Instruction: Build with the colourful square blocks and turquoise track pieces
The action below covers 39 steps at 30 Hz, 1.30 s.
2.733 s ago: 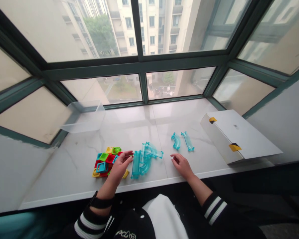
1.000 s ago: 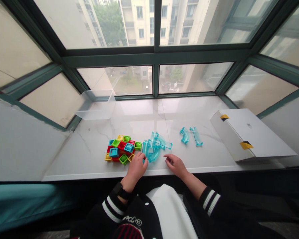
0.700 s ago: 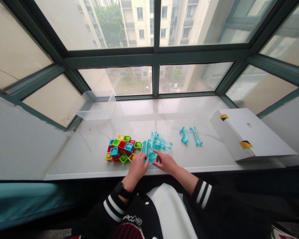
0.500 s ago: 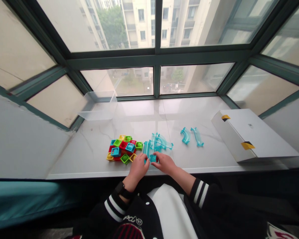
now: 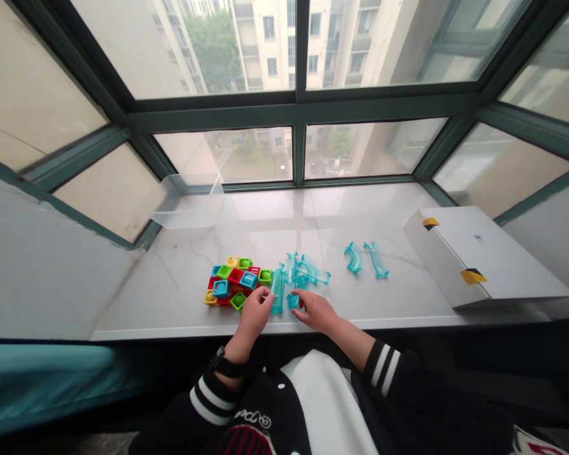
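Observation:
My left hand (image 5: 256, 314) is closed in a pinch just left of a straight clear-turquoise track piece (image 5: 277, 289). Whether anything small sits between its fingertips is hidden. My right hand (image 5: 317, 312) has thumb and forefinger on either side of a short turquoise track piece (image 5: 293, 301), closed on it close to the surface. Beyond the hands, more turquoise track pieces (image 5: 306, 270) lie overlapping in a cluster. To the left is a pile of red, blue, green and yellow hollow blocks (image 5: 236, 277), close to my left fingers.
Farther right lie a curved track piece (image 5: 353, 258) and a wavy one (image 5: 377, 260). A clear plastic bin (image 5: 187, 219) stands at the back left. On the right is a white box (image 5: 493, 259) with yellow-black tape. The white sill's front edge (image 5: 171, 332) runs below my hands.
My left hand has moved left, away from my right hand, uncovering more of the straight track piece. My right hand has stayed nearly still around the short piece.

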Each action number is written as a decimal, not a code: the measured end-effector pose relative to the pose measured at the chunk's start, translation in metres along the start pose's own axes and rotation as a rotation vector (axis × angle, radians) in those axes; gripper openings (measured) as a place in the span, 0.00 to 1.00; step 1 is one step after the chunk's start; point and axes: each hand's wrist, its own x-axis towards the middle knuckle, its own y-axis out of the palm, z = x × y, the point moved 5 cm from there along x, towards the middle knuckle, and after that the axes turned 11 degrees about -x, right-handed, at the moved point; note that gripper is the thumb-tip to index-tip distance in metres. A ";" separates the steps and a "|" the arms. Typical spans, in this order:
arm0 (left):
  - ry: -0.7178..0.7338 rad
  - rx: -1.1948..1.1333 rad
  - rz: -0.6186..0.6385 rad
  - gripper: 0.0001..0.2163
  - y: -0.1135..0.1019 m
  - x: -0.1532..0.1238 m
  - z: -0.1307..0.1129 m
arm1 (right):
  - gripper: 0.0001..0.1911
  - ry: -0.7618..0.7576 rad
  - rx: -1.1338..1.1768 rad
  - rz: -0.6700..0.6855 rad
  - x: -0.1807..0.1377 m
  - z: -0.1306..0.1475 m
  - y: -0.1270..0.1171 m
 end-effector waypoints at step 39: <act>0.062 -0.216 0.368 0.18 0.055 -0.029 -0.022 | 0.28 0.238 0.864 -0.029 -0.026 -0.014 -0.047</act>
